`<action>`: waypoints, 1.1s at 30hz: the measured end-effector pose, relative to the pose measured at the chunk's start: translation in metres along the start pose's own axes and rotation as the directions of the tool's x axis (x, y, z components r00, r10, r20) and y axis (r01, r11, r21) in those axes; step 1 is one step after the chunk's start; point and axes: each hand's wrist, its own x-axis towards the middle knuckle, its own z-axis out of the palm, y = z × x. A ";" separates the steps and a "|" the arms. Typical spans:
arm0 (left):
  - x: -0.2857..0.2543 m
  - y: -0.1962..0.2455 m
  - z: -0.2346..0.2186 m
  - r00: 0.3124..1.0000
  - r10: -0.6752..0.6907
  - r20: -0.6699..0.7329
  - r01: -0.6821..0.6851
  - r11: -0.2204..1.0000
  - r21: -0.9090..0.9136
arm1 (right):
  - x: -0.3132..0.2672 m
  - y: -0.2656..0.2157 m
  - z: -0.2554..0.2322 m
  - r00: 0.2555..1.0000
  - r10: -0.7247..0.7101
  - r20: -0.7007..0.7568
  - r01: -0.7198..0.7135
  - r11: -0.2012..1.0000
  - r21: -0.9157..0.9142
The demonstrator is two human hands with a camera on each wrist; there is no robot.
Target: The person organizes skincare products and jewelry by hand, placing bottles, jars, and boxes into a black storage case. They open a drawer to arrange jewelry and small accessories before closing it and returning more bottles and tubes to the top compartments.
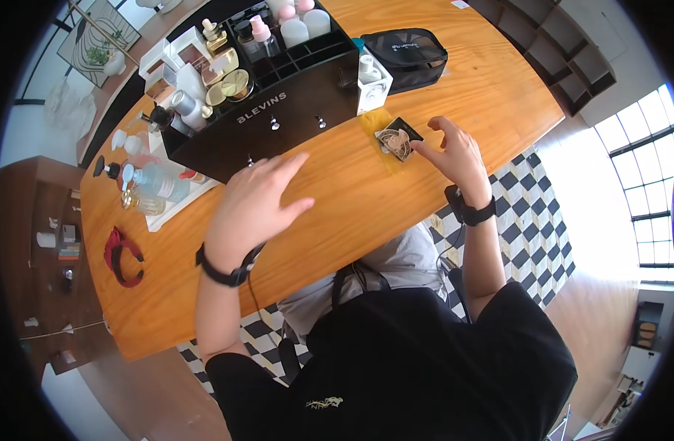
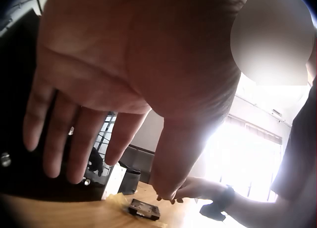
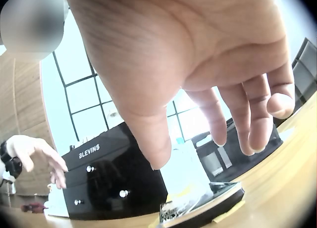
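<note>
My left hand (image 1: pixel 252 202) hovers in front of the black cosmetics organizer (image 1: pixel 300 110), its fingers extended and thumb spread, holding nothing. In the left wrist view its palm and straight fingers show against the organizer's dark front. My right hand (image 1: pixel 458 158) is beside a small dark square box (image 1: pixel 404 132) with a pale ornate pattern. Its fingers are loosely bent, the thumb nearest the box, with nothing gripped. Under the box lies a crumpled yellow see-through sheet (image 1: pixel 383 121). In the right wrist view the box (image 3: pixel 203 210) lies on the table below the thumb and fingers.
Bottles and jars crowd the organizer's top; pump bottles (image 1: pixel 149 184) stand on a white tray (image 1: pixel 182 202) to its left. A red and black headband (image 1: pixel 122 259) lies near the table's left edge. A white holder (image 1: pixel 375 92) and black mesh pouch (image 1: pixel 406 59) sit right of the organizer.
</note>
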 end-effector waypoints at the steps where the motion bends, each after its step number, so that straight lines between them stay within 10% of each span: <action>1: 0.017 0.000 0.003 1.000 0.010 -0.003 -0.010 1.000 0.001 | 0.000 -0.003 0.000 1.000 0.024 -0.017 -0.023 0.999 0.023; 6: 0.074 -0.015 0.047 0.980 -0.111 -0.167 0.077 0.978 -0.196 | -0.009 -0.013 -0.009 0.997 0.063 0.047 -0.067 0.995 0.077; 16: 0.100 -0.040 0.075 0.990 -0.144 0.001 0.129 0.887 -0.443 | -0.003 -0.006 0.008 0.996 -0.087 0.028 0.086 0.996 0.031; 28: 0.068 -0.007 0.051 0.976 -0.094 0.195 0.162 0.915 -0.370 | 0.024 -0.026 0.021 0.961 -0.153 0.231 0.196 0.964 -0.180; 33: 0.050 0.011 0.072 1.000 0.010 -0.012 -0.014 0.934 -0.356 | 0.020 -0.019 0.009 0.963 -0.177 0.205 0.212 0.964 -0.162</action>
